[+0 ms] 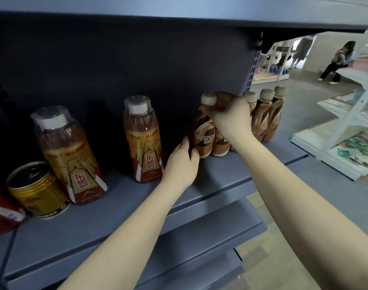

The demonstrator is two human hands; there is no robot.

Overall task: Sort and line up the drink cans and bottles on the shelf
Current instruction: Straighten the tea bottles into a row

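Note:
Several brown coffee bottles with beige caps stand in a row at the right end of the grey shelf (120,208). My right hand (231,114) grips the neck of the leftmost coffee bottle (204,141), just under its cap. My left hand (182,164) touches that bottle's lower left side with its fingertips. Three more coffee bottles (262,120) stand further right. Two tall amber drink bottles with white caps stand to the left, one (144,141) mid-shelf and one (69,160) nearer me. A gold can (37,189) stands at the far left.
A red package (1,208) is cut off by the left edge. The shelf above (178,9) overhangs closely. More shelf boards lie below. To the right are an aisle, a white display rack (350,130) and a seated person in the distance.

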